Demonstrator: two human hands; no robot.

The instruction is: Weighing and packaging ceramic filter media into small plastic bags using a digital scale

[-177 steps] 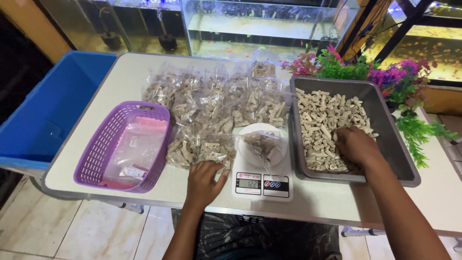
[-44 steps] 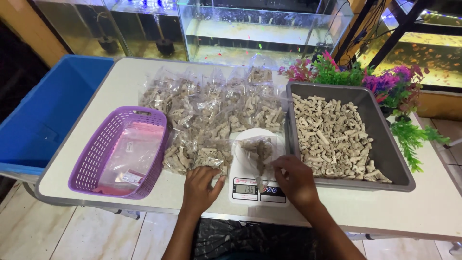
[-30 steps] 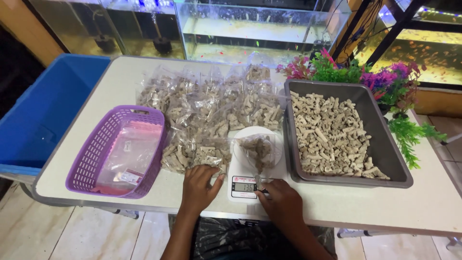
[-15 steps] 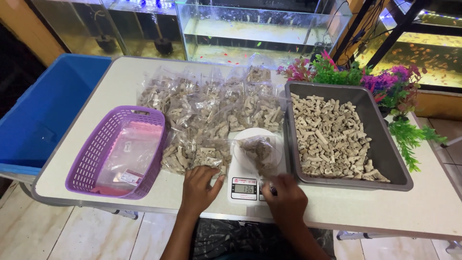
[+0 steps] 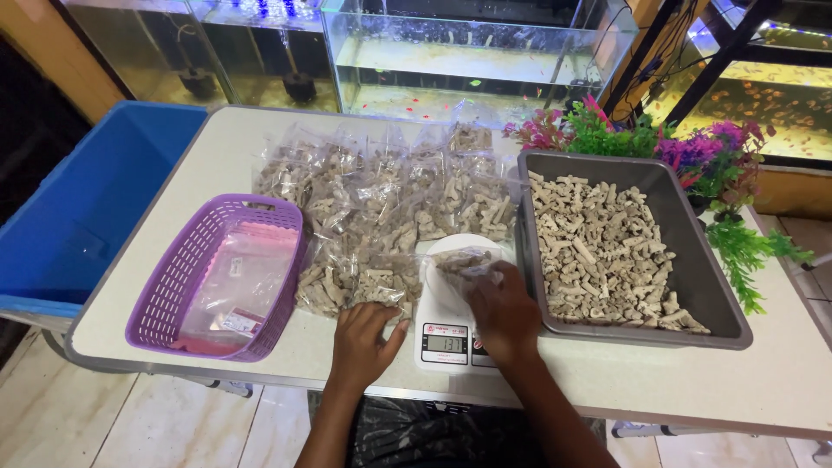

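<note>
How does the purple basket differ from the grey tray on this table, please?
The purple basket has slotted walls; the grey tray has solid ones. The basket holds flat clear bags; the tray holds loose pale pieces. The basket sits left of the scale, the tray right. Both are open-topped and rectangular.

Bare forearms, dark patterned trousers

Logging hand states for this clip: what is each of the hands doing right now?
Left hand: open, flat on the table, fingertips at a filled bag.
Right hand: over the scale, grasping the clear bag.
</note>
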